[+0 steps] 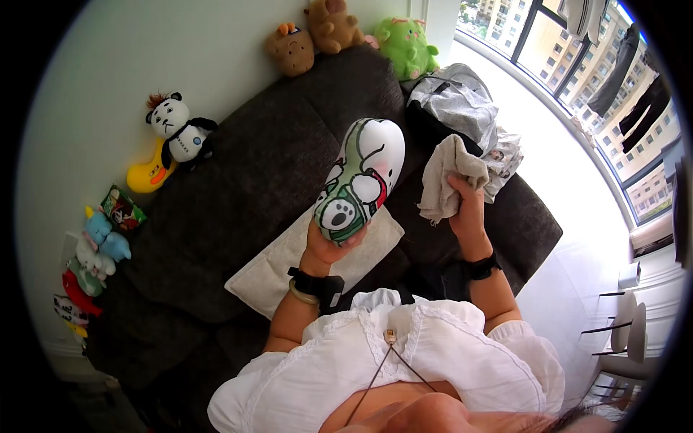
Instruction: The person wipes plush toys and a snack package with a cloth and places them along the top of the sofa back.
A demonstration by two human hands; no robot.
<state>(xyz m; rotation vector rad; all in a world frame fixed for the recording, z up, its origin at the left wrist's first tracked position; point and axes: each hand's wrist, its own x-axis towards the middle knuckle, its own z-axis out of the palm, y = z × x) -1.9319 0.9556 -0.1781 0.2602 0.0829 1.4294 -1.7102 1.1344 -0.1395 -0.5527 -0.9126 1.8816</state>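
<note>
In the head view my left hand (332,247) is closed around the lower end of a cartoon-printed plush cushion (361,173), white and green with a paw print and a red patch. The cushion is held up over the dark sofa. Off to the right, my right hand (468,206) grips a crumpled beige cloth (449,177) that hangs loosely from the fingers. Below the plush cushion lies a flat cream cushion (271,270), partly covered by my left arm. Both wrists wear black bands.
The dark sofa (238,195) fills the middle. A grey-and-black bag (455,101) and a printed white bundle (505,162) lie on its right side. A panda toy (177,130), a green plush (406,49) and several other toys line its back edge. Chairs (624,328) stand far right.
</note>
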